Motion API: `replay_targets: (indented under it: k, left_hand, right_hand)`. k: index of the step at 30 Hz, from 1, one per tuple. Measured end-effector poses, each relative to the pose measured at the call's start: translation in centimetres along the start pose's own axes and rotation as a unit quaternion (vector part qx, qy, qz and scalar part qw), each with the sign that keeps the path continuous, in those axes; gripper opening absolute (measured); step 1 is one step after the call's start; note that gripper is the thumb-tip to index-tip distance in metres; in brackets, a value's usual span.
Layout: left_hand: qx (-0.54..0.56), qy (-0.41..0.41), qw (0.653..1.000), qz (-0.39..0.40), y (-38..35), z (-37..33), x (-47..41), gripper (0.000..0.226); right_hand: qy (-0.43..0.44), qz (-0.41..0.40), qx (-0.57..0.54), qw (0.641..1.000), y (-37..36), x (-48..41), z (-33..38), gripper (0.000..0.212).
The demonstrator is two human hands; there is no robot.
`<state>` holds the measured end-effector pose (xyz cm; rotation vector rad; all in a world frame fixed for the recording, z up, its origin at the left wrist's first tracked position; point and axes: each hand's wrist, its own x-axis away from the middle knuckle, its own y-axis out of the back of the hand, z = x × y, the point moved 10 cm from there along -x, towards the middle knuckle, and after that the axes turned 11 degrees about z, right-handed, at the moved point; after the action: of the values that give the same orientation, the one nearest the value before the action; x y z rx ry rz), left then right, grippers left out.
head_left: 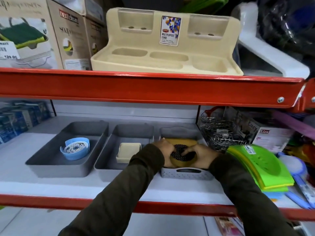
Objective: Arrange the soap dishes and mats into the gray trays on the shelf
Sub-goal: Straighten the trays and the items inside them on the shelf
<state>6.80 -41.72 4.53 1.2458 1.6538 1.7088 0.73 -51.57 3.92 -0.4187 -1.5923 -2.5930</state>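
Three gray trays sit side by side on the lower shelf. The left tray (51, 166) holds a round blue soap dish (75, 149). The middle tray (105, 160) holds a square cream soap dish (127, 153). In the right, perforated tray (180, 173) lies a yellow soap dish with a black mesh centre (184, 150). My left hand (164, 150) grips its left side and my right hand (202, 155) grips its right side, with fingers resting on the mesh.
A stack of green and yellow mats (260, 166) lies right of the trays, with wire baskets (219, 132) behind. A beige multipurpose stand (167, 53) and boxes (71, 36) fill the upper shelf. The red shelf beam (136, 87) hangs just above my hands.
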Motion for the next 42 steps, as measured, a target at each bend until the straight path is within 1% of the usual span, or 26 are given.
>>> replay_targets:
  k: [1, 3, 4, 5, 6, 8, 9, 11, 14, 16, 19, 22, 24, 28, 30, 32, 33, 35, 36, 38, 39, 40, 42]
  left_hand:
    - [0.002, 0.001, 1.0, 0.004, -0.2, -0.1, -0.1, 0.062]
    - [0.014, -0.002, 1.0, 0.006, -0.5, -0.2, -0.2, 0.058]
    - [0.015, -0.003, 1.0, 0.005, -0.6, -0.3, -0.3, 0.057]
    - [0.012, 0.0, 1.0, 0.005, -0.7, -0.3, -0.2, 0.056]
    - [0.004, 0.001, 1.0, 0.002, -0.6, -0.4, -0.2, 0.056]
    - [-0.006, 0.004, 1.0, -0.002, -0.4, -0.5, -0.1, 0.057]
    - [-0.008, 0.005, 1.0, -0.001, -0.4, -0.5, 0.0, 0.058]
    - [-0.005, 0.003, 1.0, 0.001, -0.4, -0.6, 0.1, 0.058]
    - [0.0, 0.001, 1.0, 0.005, -0.4, -0.7, 0.3, 0.06]
    - [0.004, -0.005, 1.0, -0.01, -0.1, -0.7, 0.4, 0.06]
    - [0.001, -0.007, 0.999, -0.04, 0.5, -0.7, 0.6, 0.058]
    - [-0.021, 0.012, 0.999, -0.032, 0.4, -0.6, 0.4, 0.059]
    - [-0.028, 0.022, 0.999, -0.025, 0.2, -0.5, 0.2, 0.058]
    - [-0.041, 0.026, 0.998, -0.036, 0.3, -0.6, 0.1, 0.055]
    - [-0.04, 0.027, 0.997, -0.064, 0.9, -0.8, 0.9, 0.056]
    - [-0.01, 0.032, 0.992, -0.125, 2.0, -0.7, 2.6, 0.063]
    - [0.01, 0.044, 0.985, -0.168, 2.5, -0.4, 3.8, 0.066]
    - [0.043, 0.096, 0.962, -0.253, 3.0, 0.9, 7.0, 0.067]
    - [0.057, 0.135, 0.948, -0.283, 2.8, 1.8, 8.7, 0.064]
    - [0.064, 0.213, 0.927, -0.302, 1.5, 3.7, 12.1, 0.057]
    - [0.059, 0.231, 0.926, -0.293, 0.5, 4.2, 13.6, 0.053]
    - [0.057, 0.228, 0.929, -0.286, -0.5, 4.3, 14.7, 0.048]
    - [0.063, 0.182, 0.939, -0.285, -2.0, 3.7, 16.7, 0.039]
  right_hand:
    - [0.01, 0.007, 0.011, 1.0, -0.1, -0.1, 0.3, 0.036]
    - [0.049, -0.013, -0.023, 0.998, -0.4, -0.2, 0.2, 0.023]
    - [0.043, -0.018, -0.037, 0.998, -0.4, -0.2, 0.2, 0.019]
    - [0.04, -0.018, -0.002, 0.999, -0.5, 0.0, 0.2, 0.017]
    - [0.04, -0.02, 0.013, 0.999, -0.3, 0.1, 0.1, 0.023]
    - [0.021, -0.014, -0.045, 0.999, -0.4, 0.1, 0.1, 0.042]
    - [0.021, -0.009, -0.057, 0.998, -0.4, 0.3, 0.2, 0.049]
    - [0.028, -0.024, -0.006, 0.999, 0.0, 0.5, 0.8, 0.057]
    - [0.036, -0.026, 0.007, 0.999, 0.2, 0.9, 1.3, 0.06]
    - [0.04, -0.036, 0.015, 0.998, 0.6, 1.1, 1.4, 0.062]
    - [0.04, -0.052, 0.03, 0.997, 0.9, 1.0, 1.3, 0.051]
    - [0.024, -0.042, 0.04, 0.998, 0.6, 0.7, 0.8, 0.042]
    - [0.013, -0.044, 0.045, 0.998, 0.5, 0.5, 0.5, 0.044]
    - [-0.006, -0.044, 0.034, 0.998, 0.4, 0.3, 0.0, 0.046]
    - [-0.014, -0.046, 0.016, 0.999, 0.3, 0.6, 0.0, 0.043]
    - [-0.004, -0.063, -0.027, 0.998, 0.4, 1.6, 0.7, 0.036]
    - [0.006, -0.079, -0.045, 0.996, 0.5, 2.2, 1.4, 0.031]
    - [0.015, -0.114, -0.052, 0.992, 0.7, 3.8, 2.8, 0.022]
    - [0.01, -0.121, -0.048, 0.991, 0.6, 4.5, 3.5, 0.022]
    - [-0.009, -0.118, -0.033, 0.992, -0.4, 5.8, 5.2, 0.027]
    - [-0.014, -0.114, -0.024, 0.993, -1.2, 6.5, 6.2, 0.029]
    - [-0.015, -0.114, -0.014, 0.993, -1.8, 7.1, 7.1, 0.03]
    - [-0.018, -0.133, 0.017, 0.991, -3.0, 8.5, 8.9, 0.033]
